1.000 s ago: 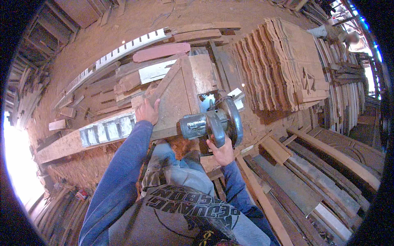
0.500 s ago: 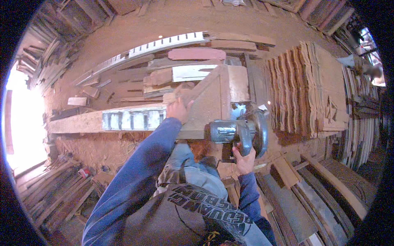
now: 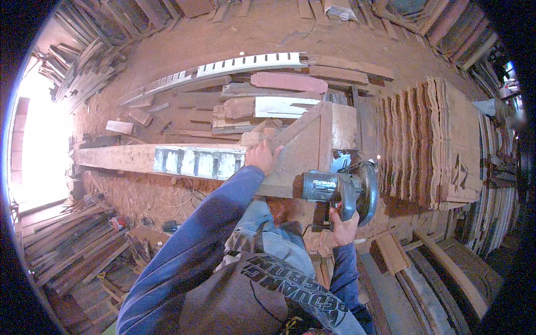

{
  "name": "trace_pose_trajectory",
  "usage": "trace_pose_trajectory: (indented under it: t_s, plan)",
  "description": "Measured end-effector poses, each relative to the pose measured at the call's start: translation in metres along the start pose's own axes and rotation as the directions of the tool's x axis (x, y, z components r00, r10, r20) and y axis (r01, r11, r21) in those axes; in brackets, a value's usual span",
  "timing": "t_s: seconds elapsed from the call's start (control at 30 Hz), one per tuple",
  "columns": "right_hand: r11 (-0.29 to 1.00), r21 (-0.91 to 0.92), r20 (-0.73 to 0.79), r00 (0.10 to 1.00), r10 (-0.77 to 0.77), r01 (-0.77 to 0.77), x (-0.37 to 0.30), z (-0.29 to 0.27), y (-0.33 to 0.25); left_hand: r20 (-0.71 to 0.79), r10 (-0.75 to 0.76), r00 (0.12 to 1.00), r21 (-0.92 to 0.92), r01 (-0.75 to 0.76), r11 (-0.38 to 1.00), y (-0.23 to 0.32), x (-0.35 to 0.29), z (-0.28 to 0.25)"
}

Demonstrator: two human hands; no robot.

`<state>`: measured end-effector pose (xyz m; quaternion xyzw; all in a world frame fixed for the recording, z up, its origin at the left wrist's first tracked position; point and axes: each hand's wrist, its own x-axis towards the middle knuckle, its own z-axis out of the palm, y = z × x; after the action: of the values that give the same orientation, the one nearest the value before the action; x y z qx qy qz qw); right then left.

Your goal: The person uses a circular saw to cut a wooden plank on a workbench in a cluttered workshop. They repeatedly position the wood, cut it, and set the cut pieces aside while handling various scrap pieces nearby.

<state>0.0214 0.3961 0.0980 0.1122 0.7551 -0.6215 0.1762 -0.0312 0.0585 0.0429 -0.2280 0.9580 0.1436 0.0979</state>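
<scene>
My right hand (image 3: 344, 228) is wrapped around the rear handle of a dark circular saw (image 3: 347, 192). The saw sits at the right end of a wooden workpiece (image 3: 339, 127), with its motor body toward the left. My left hand (image 3: 263, 157) grips the sloping edge of a triangular wooden guide (image 3: 298, 146), fingers on top and thumb spread to the right. The guide lies over the workpiece, left of the saw. Beside my left hand is a white-and-grey painted slotted piece (image 3: 198, 162) on a long timber beam (image 3: 117, 157). The saw's blade is hidden.
A stack of wavy-edged boards (image 3: 416, 146) stands right of the saw. Beyond the beam lie loose planks, a pink board (image 3: 288, 82) and a long white slotted strip (image 3: 251, 63). Timber (image 3: 391, 252) lies at the lower right. More wood piles (image 3: 67, 237) lie at the left.
The view has shifted, so most of the scene appears farther right and lower. Both hands keep their grips, on the guide and on the saw handle.
</scene>
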Motion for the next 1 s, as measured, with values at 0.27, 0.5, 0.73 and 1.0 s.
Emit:
trace_pose_trajectory:
  t_s: [0.27,0.5,0.73,1.0]
  plan:
    - [0.999,0.032,-0.008,1.000,-0.027,0.027,0.011,0.006,0.000,-0.002,0.016,1.000,0.005,-0.016,1.000,-0.001,-0.001,0.001]
    - [0.999,-0.020,-0.017,0.999,-0.040,0.040,0.027,0.010,-0.008,0.045,-0.017,0.999,0.000,0.017,1.000,0.002,0.000,-0.001]
    - [0.961,-0.061,-0.011,0.962,-0.272,0.271,0.064,0.025,-0.018,-0.005,-0.006,1.000,-0.047,0.006,0.999,-0.001,-0.003,0.003]
    - [0.982,0.136,0.108,0.984,-0.143,0.128,0.078,0.030,-0.041,-0.061,0.005,0.998,-0.024,-0.006,1.000,0.000,-0.004,0.005]
